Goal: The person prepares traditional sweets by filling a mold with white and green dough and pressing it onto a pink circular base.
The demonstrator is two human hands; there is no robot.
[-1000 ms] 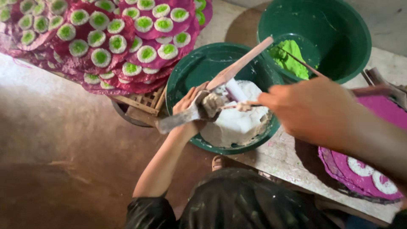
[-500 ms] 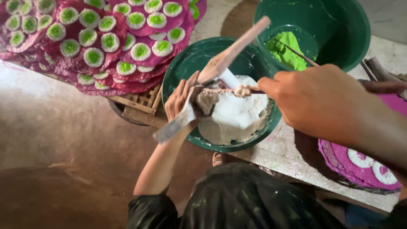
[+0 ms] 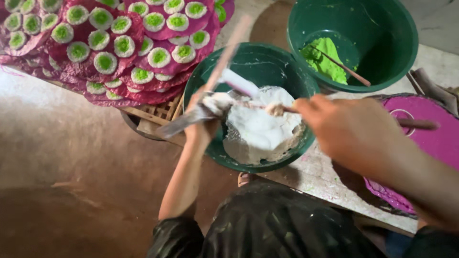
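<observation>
White paste [image 3: 260,126] fills the near side of the dark green basin [image 3: 224,155], lying just beyond and to the right of the left hand [image 3: 203,129] and to the left of the right hand [image 3: 351,131] — both hands reach over the basin from opposite sides. A larger green tub [image 3: 382,67] with bright green paste [image 3: 327,59] and a thin stick stands well beyond the right fingers; overlapping magenta sheets dotted with white-and-green rounds [image 3: 105,52] spread beyond the left fingers, and a magenta disc [image 3: 432,138] lies just right of the right hand. The flat blade [image 3: 191,119] is clamped in the left fingers; its long axis runs from lower left to upper right, the far end blurred, pointing away over the basin rim. The thin stick [image 3: 282,109] is pinched in the closed right fingers, its long axis nearly level, tip pointing left with a lump of paste — almost touching the blade above the white mass. The left hand is nearer the paste.
</observation>
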